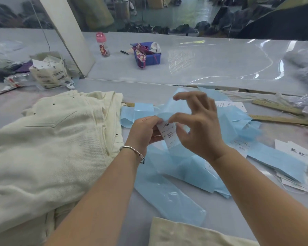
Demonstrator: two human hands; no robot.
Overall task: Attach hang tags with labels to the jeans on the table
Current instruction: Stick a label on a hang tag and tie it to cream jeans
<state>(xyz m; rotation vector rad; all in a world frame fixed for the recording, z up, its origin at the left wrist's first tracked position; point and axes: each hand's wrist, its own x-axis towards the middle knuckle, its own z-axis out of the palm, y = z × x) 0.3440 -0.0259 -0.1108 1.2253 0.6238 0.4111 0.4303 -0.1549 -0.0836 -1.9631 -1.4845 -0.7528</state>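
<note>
A stack of cream jeans (48, 148) lies on the table at the left. In the middle, my left hand (144, 132) pinches a white printed label (168, 134) on its pale blue backing strip (167, 110). My right hand (197, 125) grips the label's top edge between thumb and forefinger, the other fingers spread. Several loose blue backing strips (171, 197) lie scattered under and around my hands. A white hang tag (295, 153) with black characters rests at the right on more tags.
Another cream garment (194, 235) sits at the near edge. Two wooden rulers (281, 119) lie at the right. Farther back are a bag of tags (50, 71), a pink bottle (102, 44), black snips (124, 52) and a blue box (148, 54).
</note>
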